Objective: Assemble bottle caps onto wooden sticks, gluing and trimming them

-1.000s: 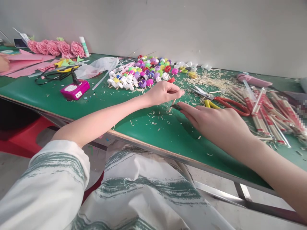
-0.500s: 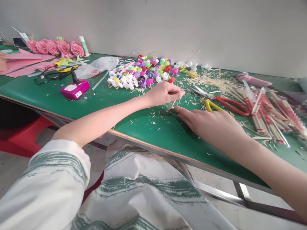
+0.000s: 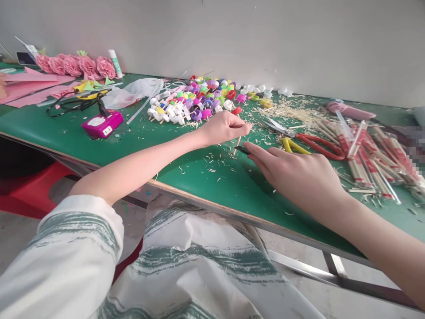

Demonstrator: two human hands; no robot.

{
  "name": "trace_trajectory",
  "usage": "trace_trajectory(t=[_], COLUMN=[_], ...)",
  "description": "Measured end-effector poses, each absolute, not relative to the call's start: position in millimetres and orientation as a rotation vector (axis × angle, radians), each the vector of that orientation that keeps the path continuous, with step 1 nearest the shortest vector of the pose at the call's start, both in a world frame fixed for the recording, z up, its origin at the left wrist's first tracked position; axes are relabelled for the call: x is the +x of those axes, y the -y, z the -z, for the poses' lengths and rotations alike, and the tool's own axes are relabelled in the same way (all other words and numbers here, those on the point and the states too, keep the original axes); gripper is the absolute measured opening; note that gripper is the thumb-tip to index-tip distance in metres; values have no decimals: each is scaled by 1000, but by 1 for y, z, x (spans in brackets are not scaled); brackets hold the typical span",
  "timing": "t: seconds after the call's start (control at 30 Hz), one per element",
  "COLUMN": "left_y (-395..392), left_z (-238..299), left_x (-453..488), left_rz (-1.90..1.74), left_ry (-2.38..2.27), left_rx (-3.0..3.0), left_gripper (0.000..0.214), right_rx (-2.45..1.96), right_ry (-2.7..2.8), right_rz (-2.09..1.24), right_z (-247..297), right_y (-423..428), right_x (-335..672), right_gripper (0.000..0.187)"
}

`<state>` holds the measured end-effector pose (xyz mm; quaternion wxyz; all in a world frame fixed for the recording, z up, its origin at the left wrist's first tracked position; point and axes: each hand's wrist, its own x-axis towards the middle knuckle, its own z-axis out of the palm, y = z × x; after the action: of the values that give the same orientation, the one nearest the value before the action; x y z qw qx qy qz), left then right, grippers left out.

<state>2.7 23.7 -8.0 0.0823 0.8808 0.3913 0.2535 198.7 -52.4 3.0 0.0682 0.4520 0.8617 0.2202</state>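
Note:
My left hand [image 3: 229, 127] pinches the top of a thin wooden stick [image 3: 237, 145], which stands nearly upright with its lower end at the green tabletop [image 3: 186, 161]. Closed around a knife [image 3: 243, 150], my right hand [image 3: 292, 170] keeps the dark blade beside the stick's lower part; most of the knife is hidden under the fingers. Curled wood shavings [image 3: 212, 164] lie scattered below both hands. Just beyond my left hand is a heap of coloured plastic caps [image 3: 199, 99], several with short sticks through them.
Scissors with red handles [image 3: 320, 146] and a yellow-handled tool [image 3: 294, 145] lie right of my hands. Further right are bundles of wooden sticks in red-and-clear wrappers [image 3: 368, 161]. To the left sit a purple power socket [image 3: 102, 124], a plastic bag [image 3: 133, 93] and pink paper flowers [image 3: 71, 65].
My right hand has lifted slightly, and the knife blade and more of the stick now show. My left hand has shifted very little and still pinches the stick.

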Motion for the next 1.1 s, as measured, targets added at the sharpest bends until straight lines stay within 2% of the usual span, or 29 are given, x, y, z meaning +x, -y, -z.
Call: trace_trajectory(t=[0.73, 1.1], left_y=[-25, -26], left_z=[11, 9], left_x=[6, 4], left_rz=[-887, -869], left_ry=[-1025, -1162], left_rx=[2447, 2497], left_gripper=[42, 43], right_rx=[1309, 1282], right_ry=[-2510, -2556], right_rz=[-634, -558], right_z=[-12, -19], right_y=[56, 57], right_x=[193, 191], right_gripper=[56, 63])
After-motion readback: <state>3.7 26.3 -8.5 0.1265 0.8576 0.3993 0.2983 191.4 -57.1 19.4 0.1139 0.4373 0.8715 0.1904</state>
